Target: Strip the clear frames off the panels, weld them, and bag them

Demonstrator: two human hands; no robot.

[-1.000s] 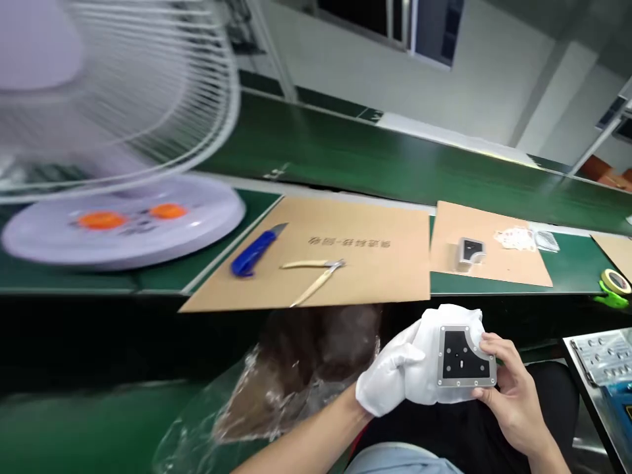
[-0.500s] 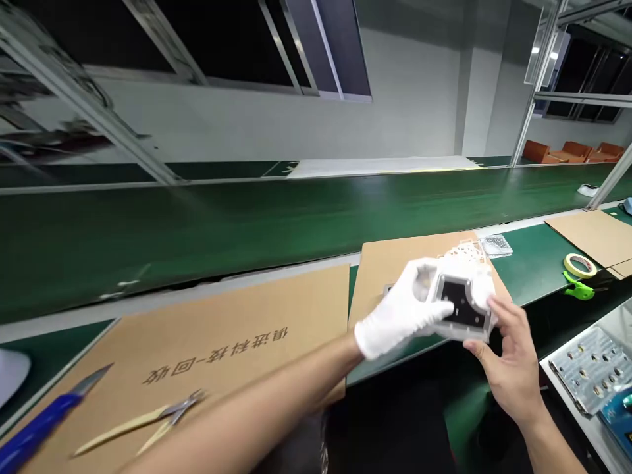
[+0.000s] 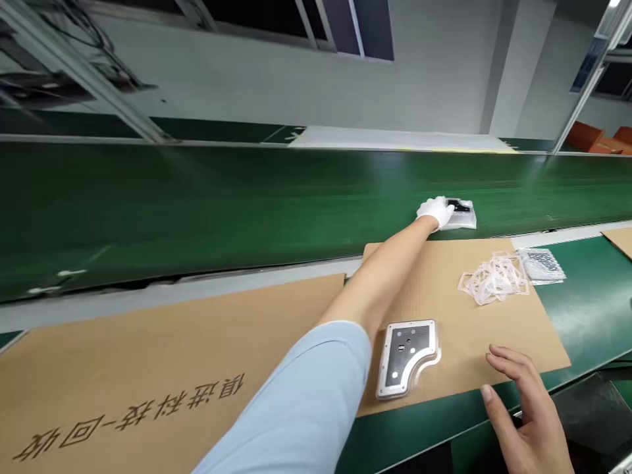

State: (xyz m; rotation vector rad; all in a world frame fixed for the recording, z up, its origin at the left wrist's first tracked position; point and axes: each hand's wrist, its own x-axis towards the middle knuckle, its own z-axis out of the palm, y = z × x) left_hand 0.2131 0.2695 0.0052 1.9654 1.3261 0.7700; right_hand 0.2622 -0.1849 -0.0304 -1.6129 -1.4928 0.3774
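Note:
My left hand (image 3: 436, 210), in a white glove, reaches far over the green belt. It grips the left side of a flat part in a clear plastic bag (image 3: 461, 214), a white-rimmed piece with a black face, at the belt's surface. My right hand (image 3: 526, 401) is bare and open, fingers apart, over the bench's front edge with nothing in it. A similar white-framed part with a dark panel and a curved cut-out corner (image 3: 409, 355) lies on the cardboard sheet (image 3: 464, 368), between my left forearm and right hand.
A pile of thin white frame-shaped gaskets (image 3: 494, 279) lies on the cardboard, beside a clear bag of small pieces (image 3: 541, 264). A larger printed cardboard sheet (image 3: 168, 368) covers the left bench. The green conveyor belt (image 3: 247, 204) runs behind, with a metal post (image 3: 582, 99) at right.
My left hand has carried the bagged part away from my right hand, forward onto the belt. My right hand has let go of it and opened. The view has shifted.

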